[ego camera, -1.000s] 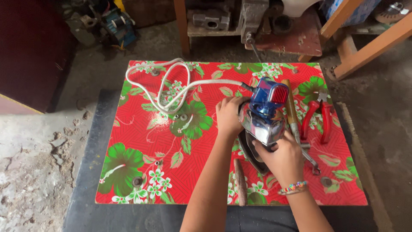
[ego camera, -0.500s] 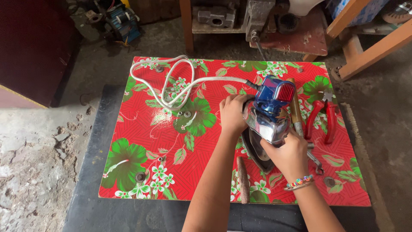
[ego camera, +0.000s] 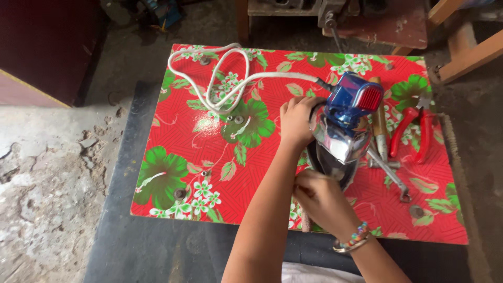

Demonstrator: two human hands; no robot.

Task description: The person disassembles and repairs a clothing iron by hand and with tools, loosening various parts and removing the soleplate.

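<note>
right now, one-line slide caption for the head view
Both hands, left hand and right hand, grip an electric iron on a floral red tablecloth.

Both bare forearms reach forward side by side. The left hand is cupped, fingers curled around something. The right hand, a beaded bracelet at its wrist, is closed in a loose fist.

No packages, labels, signs or screens show anywhere in this view, neither on the flowered bench nor on the floor around it.
</note>
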